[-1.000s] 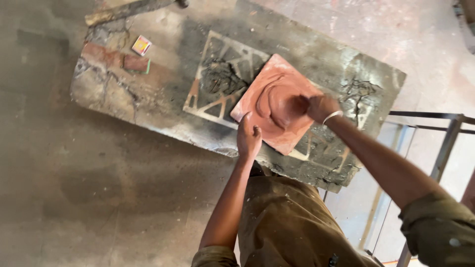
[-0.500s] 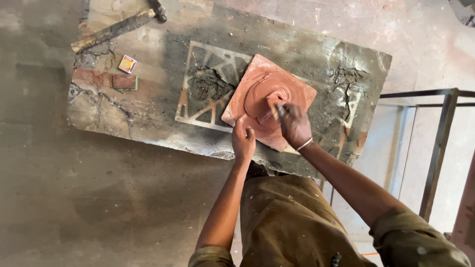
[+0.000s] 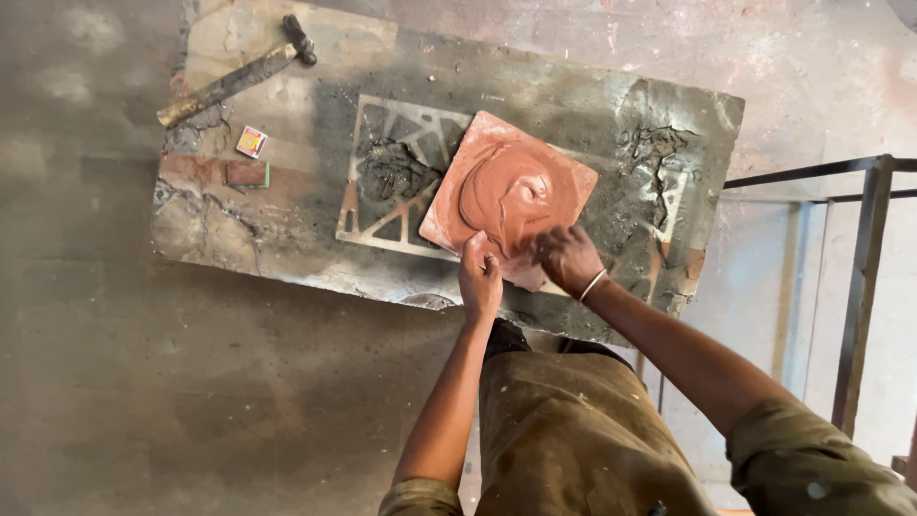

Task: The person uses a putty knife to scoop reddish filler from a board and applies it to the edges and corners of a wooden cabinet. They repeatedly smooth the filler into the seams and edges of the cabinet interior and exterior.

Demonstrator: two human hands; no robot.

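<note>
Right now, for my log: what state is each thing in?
Red square tile: flat on the slab, smeared with wet red paste.
Left hand: on the tile's near edge.
Right hand: at the tile's near corner.
Hammer: lying flat, untouched.
Metal stencil frame: flat, partly under the tile.

On the counter [image 3: 611, 105] we counted one square red clay tile [image 3: 508, 199], one hammer [image 3: 237, 73] at its far left corner, one small matchbox [image 3: 251, 141] and one metal stencil frame [image 3: 396, 177].
</note>
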